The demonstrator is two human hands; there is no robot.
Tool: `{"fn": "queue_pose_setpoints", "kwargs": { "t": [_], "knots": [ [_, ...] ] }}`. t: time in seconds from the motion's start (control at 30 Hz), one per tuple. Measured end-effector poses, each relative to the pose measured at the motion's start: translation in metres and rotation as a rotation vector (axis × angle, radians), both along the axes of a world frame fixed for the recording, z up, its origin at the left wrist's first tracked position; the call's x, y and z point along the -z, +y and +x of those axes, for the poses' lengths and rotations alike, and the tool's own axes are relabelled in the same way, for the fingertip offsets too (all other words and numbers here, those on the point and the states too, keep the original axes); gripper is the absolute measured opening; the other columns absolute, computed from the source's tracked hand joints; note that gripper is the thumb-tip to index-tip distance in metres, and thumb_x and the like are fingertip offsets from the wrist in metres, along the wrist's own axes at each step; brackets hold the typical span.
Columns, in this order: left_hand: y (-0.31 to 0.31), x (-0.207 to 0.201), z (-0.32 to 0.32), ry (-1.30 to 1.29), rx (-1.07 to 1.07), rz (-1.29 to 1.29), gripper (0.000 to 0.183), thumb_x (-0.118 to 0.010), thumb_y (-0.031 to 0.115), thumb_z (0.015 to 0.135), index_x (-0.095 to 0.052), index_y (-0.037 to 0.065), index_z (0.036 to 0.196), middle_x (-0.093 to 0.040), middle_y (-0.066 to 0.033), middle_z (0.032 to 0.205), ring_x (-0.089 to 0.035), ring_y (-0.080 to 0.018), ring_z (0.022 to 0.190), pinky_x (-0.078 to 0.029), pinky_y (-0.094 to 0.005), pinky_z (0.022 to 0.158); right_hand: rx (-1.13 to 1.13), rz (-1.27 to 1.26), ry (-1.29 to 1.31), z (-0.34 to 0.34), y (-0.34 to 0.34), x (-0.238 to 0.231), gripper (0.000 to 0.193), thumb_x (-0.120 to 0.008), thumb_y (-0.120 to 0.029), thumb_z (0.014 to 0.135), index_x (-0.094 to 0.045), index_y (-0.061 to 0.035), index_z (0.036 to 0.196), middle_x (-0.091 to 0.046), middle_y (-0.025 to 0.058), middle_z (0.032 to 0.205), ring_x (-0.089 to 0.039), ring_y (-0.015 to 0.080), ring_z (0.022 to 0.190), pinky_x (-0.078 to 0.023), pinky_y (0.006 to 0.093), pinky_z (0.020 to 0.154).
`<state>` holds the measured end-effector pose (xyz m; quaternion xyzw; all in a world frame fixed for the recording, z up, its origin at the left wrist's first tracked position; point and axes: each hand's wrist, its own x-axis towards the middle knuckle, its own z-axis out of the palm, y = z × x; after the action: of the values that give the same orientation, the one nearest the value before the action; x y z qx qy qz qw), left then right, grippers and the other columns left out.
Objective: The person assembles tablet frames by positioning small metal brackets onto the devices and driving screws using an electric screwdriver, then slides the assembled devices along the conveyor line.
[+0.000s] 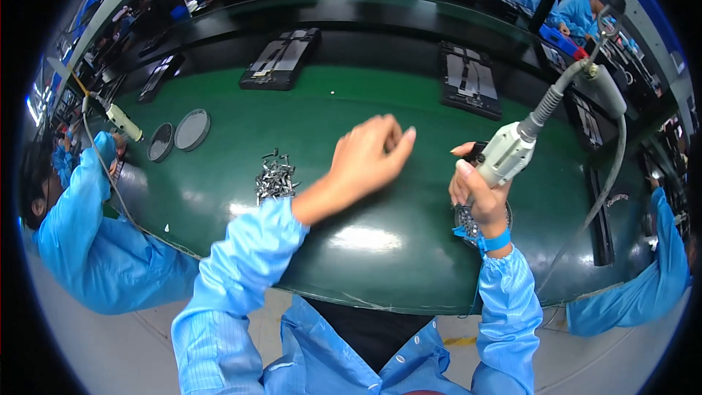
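My right hand (482,190) is wrapped round a pale electric screwdriver (508,152), tilted, with its cable running up to the right. Partly behind that wrist, which wears a blue strap (494,241), is a round dish of small metal screws (468,221). My left hand (369,152) hovers over the middle of the green mat (395,241), back upward. Its fingers are curled in and the thumb reaches out to the right; whatever it may hold is hidden. Left of that wrist lies a heap of small black and silver parts (275,175).
Open device housings stand at the far left (280,60) and far right (470,80). Two round lids or dishes (191,129) lie at left, near another screwdriver (124,123). Co-workers in blue sleeves sit on the left (117,263), on the right (629,285) and across the bench.
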<state>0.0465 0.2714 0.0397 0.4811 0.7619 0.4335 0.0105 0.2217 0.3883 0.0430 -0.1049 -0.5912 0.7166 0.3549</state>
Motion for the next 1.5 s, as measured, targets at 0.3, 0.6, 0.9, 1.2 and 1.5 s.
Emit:
{"fn": "queue_pose_setpoints", "kwargs": {
  "t": [0.3,0.6,0.9,1.2,1.5],
  "knots": [
    [0.207,0.032,-0.109,-0.320,-0.193,-0.317,0.080,-0.068,0.060,0.082,-0.057,-0.009,0.122,-0.065,-0.0269,0.121,-0.062,-0.0405,0.116,-0.050,-0.0431,0.098,-0.016,0.002,-0.047,0.000,0.002,-0.002,0.020,-0.069,-0.002,0.085,-0.063,0.0054,0.103,-0.057,-0.0016,0.059,-0.052,0.0057,0.047,-0.039,0.0220,0.044],
    [0.284,0.049,-0.087,-0.286,-0.267,-0.625,0.107,-0.084,0.068,0.060,-0.055,-0.005,0.133,-0.055,-0.0219,0.140,-0.057,-0.0373,0.125,-0.048,-0.0413,0.102,-0.018,0.013,-0.085,0.003,0.013,0.009,0.027,-0.073,0.000,0.083,-0.061,0.0033,0.108,-0.057,-0.0040,0.062,-0.053,0.0022,0.060,-0.044,0.0217,0.057],
    [0.247,0.031,-0.079,-0.375,-0.270,-0.017,0.052,-0.074,0.038,0.082,-0.068,-0.013,0.090,-0.070,-0.0287,0.094,-0.071,-0.0367,0.094,-0.053,-0.0455,0.081,0.007,0.006,-0.076,0.005,0.003,0.008,0.024,-0.070,0.001,0.084,-0.062,0.0023,0.106,-0.059,0.0001,0.067,-0.052,0.0058,0.051,-0.040,0.0223,0.046],
    [-0.051,-0.013,-0.051,-0.676,-0.047,0.084,0.057,-0.064,0.034,0.098,-0.048,-0.012,0.128,-0.067,-0.0175,0.108,-0.067,-0.0156,0.087,-0.058,-0.0307,0.073,0.085,0.026,-0.011,0.002,0.008,0.008,0.022,-0.062,-0.007,0.091,-0.060,0.0056,0.109,-0.046,0.0008,0.057,-0.043,0.0098,0.044,-0.037,0.0258,0.044],
    [-0.173,0.015,0.098,-0.816,-0.185,-0.259,0.047,-0.066,0.023,0.096,-0.051,-0.009,0.128,-0.062,-0.0217,0.109,-0.063,-0.0303,0.099,-0.051,-0.0369,0.085,0.060,0.109,0.004,0.005,0.027,0.020,0.030,-0.053,-0.013,0.096,-0.054,0.0088,0.117,-0.037,-0.0005,0.057,-0.038,0.0094,0.044,-0.036,0.0262,0.044]
  ]
}}
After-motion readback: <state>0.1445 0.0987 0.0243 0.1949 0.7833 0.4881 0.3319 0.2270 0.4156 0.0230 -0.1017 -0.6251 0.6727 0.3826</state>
